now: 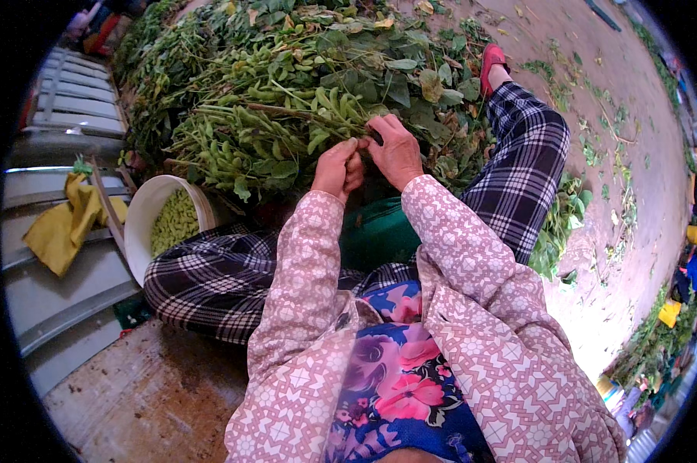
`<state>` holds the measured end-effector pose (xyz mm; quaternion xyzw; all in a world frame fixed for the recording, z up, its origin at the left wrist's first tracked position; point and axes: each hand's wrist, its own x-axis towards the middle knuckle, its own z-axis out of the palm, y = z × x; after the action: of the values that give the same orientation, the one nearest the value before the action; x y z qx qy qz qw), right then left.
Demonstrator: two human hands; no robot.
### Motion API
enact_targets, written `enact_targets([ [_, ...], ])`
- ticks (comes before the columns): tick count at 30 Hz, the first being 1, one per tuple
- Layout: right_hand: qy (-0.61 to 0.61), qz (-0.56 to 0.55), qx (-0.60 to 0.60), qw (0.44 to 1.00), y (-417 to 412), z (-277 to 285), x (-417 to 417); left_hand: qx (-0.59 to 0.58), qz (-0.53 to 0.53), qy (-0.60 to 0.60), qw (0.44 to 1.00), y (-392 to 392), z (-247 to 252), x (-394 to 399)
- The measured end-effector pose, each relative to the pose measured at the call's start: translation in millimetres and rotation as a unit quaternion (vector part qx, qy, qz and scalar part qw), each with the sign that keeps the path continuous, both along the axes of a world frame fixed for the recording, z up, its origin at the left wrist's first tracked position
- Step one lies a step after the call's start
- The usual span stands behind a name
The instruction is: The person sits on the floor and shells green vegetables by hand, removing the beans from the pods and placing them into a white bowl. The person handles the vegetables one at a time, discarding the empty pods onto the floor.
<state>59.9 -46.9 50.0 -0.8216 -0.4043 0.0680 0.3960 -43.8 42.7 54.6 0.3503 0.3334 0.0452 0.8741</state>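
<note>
My left hand (340, 168) is curled, its thumb and forefinger pinched at the near edge of a bunch of soybean plants (279, 124). Against it, my right hand (396, 149) bends its fingers over the same stalk ends, and the fingertips of both hands almost meet. Plump green pods (331, 104) hang from the stalks just beyond my fingers. What lies inside the left fist is hidden. To the left, a white plastic bucket (137, 217) leans on its side towards my knee, with picked soybean pods (175, 223) inside.
A large heap of leafy soybean plants (348, 52) spreads ahead. Green cloth (377, 231) lies between my legs in plaid trousers (209, 283). Yellow cloth (65, 223) hangs left by grey metal sheeting (65, 301). Leaves litter the concrete floor (632, 191) at right.
</note>
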Motion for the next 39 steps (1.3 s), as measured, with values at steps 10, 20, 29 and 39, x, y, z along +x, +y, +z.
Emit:
enact_targets([
  [10,0.086,0.100,-0.015,0.991,4,19,22,0.121,0.066,0.104,0.985,-7,-2,6],
  [20,0.198,0.043,0.010,0.979,-13,23,-2,-0.074,0.117,0.043,0.989,-10,-7,8],
  [29,0.323,0.104,-0.058,0.939,-26,32,-9,-0.036,0.103,0.037,0.993,-7,-8,4],
  [39,0.636,0.076,-0.051,0.766,-28,30,-3,-0.057,0.082,-0.004,0.995,-2,-23,1],
])
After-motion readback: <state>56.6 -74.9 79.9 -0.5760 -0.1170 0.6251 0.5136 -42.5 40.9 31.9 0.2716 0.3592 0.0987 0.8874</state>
